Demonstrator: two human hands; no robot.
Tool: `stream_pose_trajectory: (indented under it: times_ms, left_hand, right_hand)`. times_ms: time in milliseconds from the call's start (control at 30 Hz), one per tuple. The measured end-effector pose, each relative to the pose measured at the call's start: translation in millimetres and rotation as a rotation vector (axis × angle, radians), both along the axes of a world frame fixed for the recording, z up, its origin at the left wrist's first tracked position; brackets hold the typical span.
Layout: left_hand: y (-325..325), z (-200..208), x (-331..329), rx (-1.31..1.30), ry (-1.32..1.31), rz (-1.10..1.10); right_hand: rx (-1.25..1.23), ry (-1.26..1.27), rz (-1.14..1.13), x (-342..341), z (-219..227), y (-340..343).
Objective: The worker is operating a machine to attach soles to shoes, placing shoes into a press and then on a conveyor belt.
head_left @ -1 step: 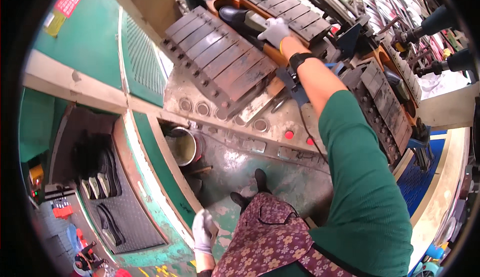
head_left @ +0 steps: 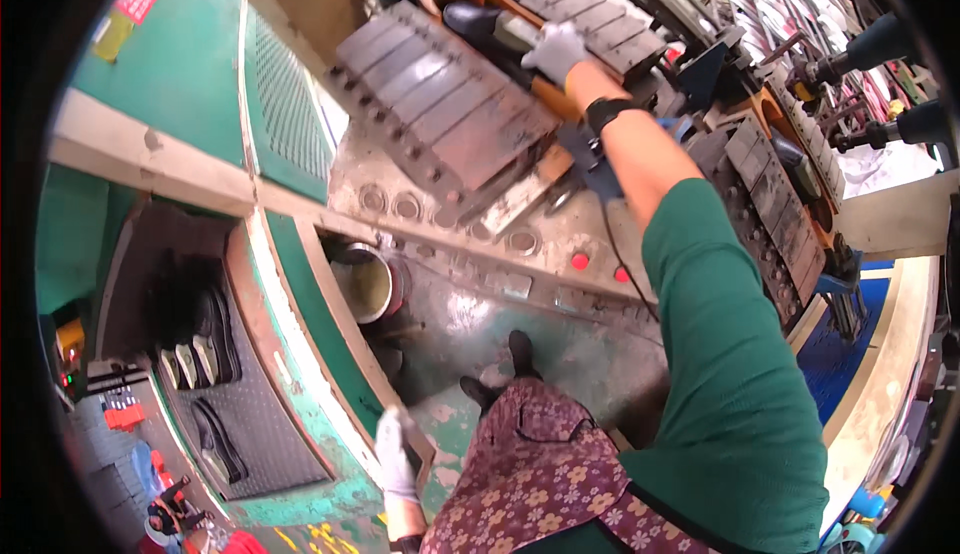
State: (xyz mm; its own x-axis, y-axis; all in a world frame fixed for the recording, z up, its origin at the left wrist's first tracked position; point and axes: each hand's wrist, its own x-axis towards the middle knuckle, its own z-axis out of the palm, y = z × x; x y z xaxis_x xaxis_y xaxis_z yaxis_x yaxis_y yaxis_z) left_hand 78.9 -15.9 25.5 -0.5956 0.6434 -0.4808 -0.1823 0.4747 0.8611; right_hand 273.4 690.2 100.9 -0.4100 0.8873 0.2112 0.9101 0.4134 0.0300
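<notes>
My right hand (head_left: 555,51), in a white glove, reaches far forward over the machine. Its fingers are bent over the near end of a black shoe (head_left: 470,22) with a pale upper surface. The shoe lies lengthwise in an orange-lined gap between two segmented metal blocks (head_left: 440,94). Low in the view, my left hand (head_left: 394,454), also white-gloved, hangs beside the green frame edge. A flat brownish piece (head_left: 422,451) shows next to it. Whether those fingers grip it is unclear, as the hand is partly blurred.
Several dark shoes (head_left: 205,354) lie on a grey ribbed rack at left. A bucket (head_left: 365,289) stands below the machine ledge. Two red buttons (head_left: 580,260) sit on that ledge. Another segmented block (head_left: 765,214) with a shoe is at right, near a blue conveyor (head_left: 850,344).
My left hand has shifted slightly left and down. The right hand remains at the shoe's near end, with the view of the machine slightly shifted.
</notes>
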Motion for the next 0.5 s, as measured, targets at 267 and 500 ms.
stream_pose_trajectory:
  times_ms: [267,500]
  left_hand:
    - [-43,21,-85,-0.051,0.919,-0.087]
    - [-51,-24,-82,-0.327,1.233,-0.238]
  right_hand:
    - [-0.048,1.128,0.314,39,59,-271]
    - [-0.906,0.923,-0.268,157,-121,-547]
